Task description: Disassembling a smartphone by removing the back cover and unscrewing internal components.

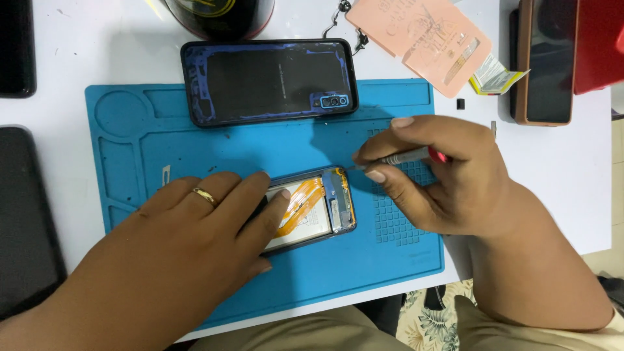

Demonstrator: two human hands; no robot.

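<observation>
Opened phone [311, 208], back removed, shown lying near the centre of the blue repair mat [260, 149]; battery and orange flex cable [300, 207] exposed. Left hand [195, 234], wearing a ring, is laid flat over the phone's left portion, fingers spread and pressing it to the mat, nothing grasped. Right hand [435, 175], at the mat's right side, is closed in a narrow pinch on a thin screwdriver [406, 157] w/ red end; its tip is directed at the phone's upper right corner, contact not resolvable. Detached back cover [270, 81] rests across the mat's top edge; pink card [422, 39] and another phone [543, 62] lie off the mat, beyond its upper right corner.

Risk (judged): if the tip is slipped sideways, the flex cable or battery could be scratched or pierced, esp. under excess force. A freed screw could be lost off the mat if the phone is shifted under the palm.
</observation>
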